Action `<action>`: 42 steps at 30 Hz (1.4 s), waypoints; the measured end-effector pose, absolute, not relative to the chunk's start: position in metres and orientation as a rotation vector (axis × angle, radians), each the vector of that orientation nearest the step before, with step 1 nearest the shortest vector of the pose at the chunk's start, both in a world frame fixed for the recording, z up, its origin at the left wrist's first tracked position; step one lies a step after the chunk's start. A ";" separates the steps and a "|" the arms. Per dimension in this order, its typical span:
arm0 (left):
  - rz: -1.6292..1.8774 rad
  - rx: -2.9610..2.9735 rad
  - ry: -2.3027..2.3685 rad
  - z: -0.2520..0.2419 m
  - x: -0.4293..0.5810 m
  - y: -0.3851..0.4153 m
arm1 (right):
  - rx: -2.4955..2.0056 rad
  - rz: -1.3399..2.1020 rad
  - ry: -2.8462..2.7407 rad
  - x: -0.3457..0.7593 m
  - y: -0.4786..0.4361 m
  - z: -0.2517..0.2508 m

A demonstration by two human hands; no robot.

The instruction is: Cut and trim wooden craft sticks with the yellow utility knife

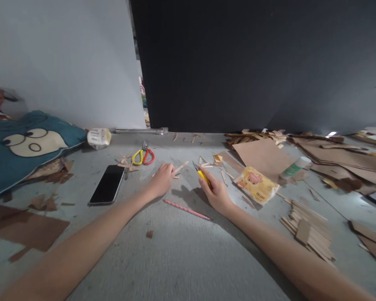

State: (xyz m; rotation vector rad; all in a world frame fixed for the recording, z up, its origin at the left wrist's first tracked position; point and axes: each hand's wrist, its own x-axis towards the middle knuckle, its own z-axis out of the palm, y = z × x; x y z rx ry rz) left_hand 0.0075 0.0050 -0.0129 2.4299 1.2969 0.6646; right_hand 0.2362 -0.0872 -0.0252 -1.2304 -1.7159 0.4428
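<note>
My right hand (217,191) is closed round a yellow utility knife (203,174), whose blade tip points up and to the left over the grey floor. My left hand (162,179) rests on the floor with its fingers curled onto a thin cardboard strip (181,167) that sticks out to the right of the fingertips. A pink pencil (186,209) lies on the floor just below and between the two hands.
A black phone (107,184) lies left of my left hand. Yellow and red scissors (143,156) lie behind it. A yellow tissue pack (256,184), a glue bottle (295,167), stacked cardboard strips (308,230) and cardboard sheets (341,156) lie right. A blue cushion (21,144) lies far left.
</note>
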 end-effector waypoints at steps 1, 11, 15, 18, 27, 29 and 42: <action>0.682 2.365 1.315 -0.011 0.008 0.004 | -1.229 0.452 -1.708 0.236 -0.088 -0.026; 0.434 2.558 1.114 0.006 0.010 -0.007 | -1.055 0.705 -1.535 0.236 -0.089 -0.032; 0.404 2.725 1.033 0.009 0.015 -0.018 | -1.022 0.757 -1.534 0.237 -0.091 -0.027; 0.529 2.713 1.201 0.012 0.021 -0.028 | -0.922 0.789 -1.544 0.240 -0.092 -0.024; 0.377 2.741 1.394 0.013 0.032 -0.066 | -0.927 0.632 -1.579 0.241 -0.086 -0.029; 0.426 2.722 1.389 0.003 0.034 -0.068 | -1.017 0.569 -1.546 0.240 -0.085 -0.030; 0.731 2.593 1.346 -0.013 0.036 -0.065 | -1.178 0.479 -1.556 0.243 -0.084 -0.028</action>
